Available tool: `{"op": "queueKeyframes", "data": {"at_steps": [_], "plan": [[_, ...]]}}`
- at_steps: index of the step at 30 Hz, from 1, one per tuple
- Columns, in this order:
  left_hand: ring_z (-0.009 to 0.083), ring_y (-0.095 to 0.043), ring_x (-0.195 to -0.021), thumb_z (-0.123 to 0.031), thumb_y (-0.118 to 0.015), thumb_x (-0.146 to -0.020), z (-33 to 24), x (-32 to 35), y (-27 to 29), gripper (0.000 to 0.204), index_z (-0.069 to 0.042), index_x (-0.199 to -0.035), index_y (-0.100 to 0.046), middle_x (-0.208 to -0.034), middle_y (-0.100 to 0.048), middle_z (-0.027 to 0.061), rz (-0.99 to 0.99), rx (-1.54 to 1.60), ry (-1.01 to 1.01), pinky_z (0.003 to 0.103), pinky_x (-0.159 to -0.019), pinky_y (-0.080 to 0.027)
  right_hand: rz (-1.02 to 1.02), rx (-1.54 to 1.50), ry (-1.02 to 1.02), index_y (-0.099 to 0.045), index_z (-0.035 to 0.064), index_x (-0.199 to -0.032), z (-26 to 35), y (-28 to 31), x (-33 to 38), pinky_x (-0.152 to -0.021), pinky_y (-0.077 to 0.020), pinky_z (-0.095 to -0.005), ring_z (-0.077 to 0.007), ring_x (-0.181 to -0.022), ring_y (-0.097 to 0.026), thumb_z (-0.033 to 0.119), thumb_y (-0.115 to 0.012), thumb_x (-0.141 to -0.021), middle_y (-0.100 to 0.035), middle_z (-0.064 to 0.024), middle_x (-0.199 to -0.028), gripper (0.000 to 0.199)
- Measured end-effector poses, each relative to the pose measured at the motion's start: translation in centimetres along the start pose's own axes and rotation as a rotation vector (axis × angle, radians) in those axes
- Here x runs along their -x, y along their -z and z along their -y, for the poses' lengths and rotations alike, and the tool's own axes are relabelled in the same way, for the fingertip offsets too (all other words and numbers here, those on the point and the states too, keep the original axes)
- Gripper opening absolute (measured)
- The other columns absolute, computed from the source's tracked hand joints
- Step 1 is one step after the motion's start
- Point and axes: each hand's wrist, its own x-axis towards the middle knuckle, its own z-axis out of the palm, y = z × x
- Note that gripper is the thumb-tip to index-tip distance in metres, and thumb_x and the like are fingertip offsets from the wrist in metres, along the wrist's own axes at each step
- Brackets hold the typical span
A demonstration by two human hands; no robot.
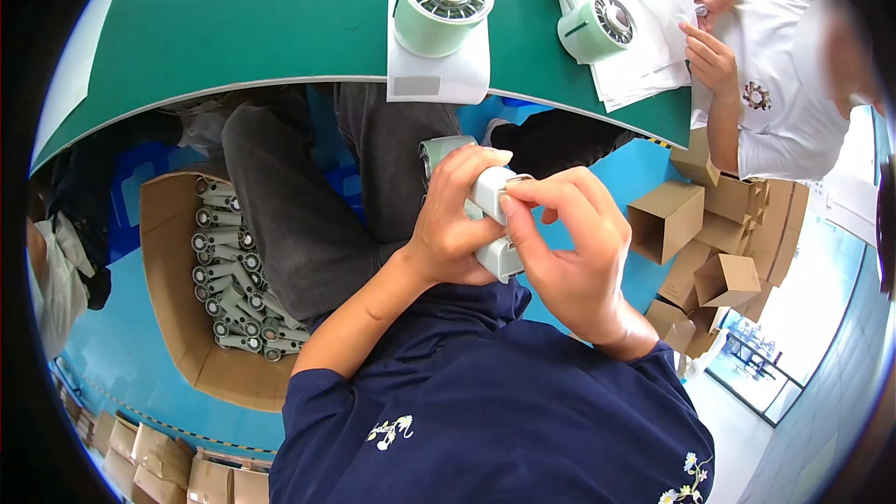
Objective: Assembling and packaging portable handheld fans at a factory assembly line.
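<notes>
In front of my torso, my left hand (455, 219) is wrapped round a pale green handheld fan (441, 151), whose round head shows past the fingers. Two whitish block-shaped ends stick out toward my right hand, an upper end (489, 192) and a lower end (502, 259). Whether both belong to one fan I cannot tell. My right hand (577, 238) is closed, thumb and forefinger pinched at the upper end. A small shiny edge shows by those fingertips, but what they grip is hidden.
A green table (252, 14) curves ahead, bearing a fan (443, 14) on a white sheet and another fan (597, 28) on papers. A carton (177, 317) of handheld fans stands at left. A co-worker (770, 56) sits at right, above empty cardboard boxes (665, 219).
</notes>
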Motion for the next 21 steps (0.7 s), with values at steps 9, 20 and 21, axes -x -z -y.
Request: {"op": "queueKeyframes", "data": {"at_steps": [9, 20, 21], "plan": [[0.0447, -0.055, -0.121, -0.023, -0.086, -0.055, -0.3, 0.0, -0.4, 0.037, -0.010, -0.087, -0.072, -0.136, -0.052, 0.0249, -0.061, 0.061, 0.036, 0.057, -0.102, -0.045, 0.060, -0.259, -0.263, -0.069, 0.0011, -0.093, 0.0, 0.3, -0.4, -0.064, -0.0462, -0.0253, -0.0106, -0.068, -0.056, -0.002, -0.079, -0.083, -0.066, -0.0036, -0.084, 0.015], [0.0442, -0.055, -0.121, -0.025, -0.087, -0.059, -0.2, 0.5, 0.0, 0.043, -0.015, -0.099, -0.075, -0.136, -0.054, 0.0238, -0.060, 0.086, 0.047, 0.055, -0.103, -0.044, 0.099, -0.662, -0.173, -0.066, -0.0041, -0.102, -1.3, 2.0, 2.4, -0.082, -0.0531, -0.0327, -0.0218, -0.094, -0.065, -0.007, -0.073, -0.089, -0.067, -0.0142, -0.099, 0.015], [0.0442, -0.055, -0.121, -0.025, -0.087, -0.059, -0.3, 0.4, 0.1, 0.043, -0.015, -0.099, -0.075, -0.136, -0.054, 0.0238, -0.064, 0.086, 0.052, 0.055, -0.103, -0.044, 0.193, -0.697, -0.219, -0.066, -0.0040, -0.101, -1.7, 2.0, 3.3, -0.083, -0.0533, -0.0334, -0.0224, -0.095, -0.065, -0.008, -0.073, -0.089, -0.067, -0.0143, -0.100, 0.015]]}}
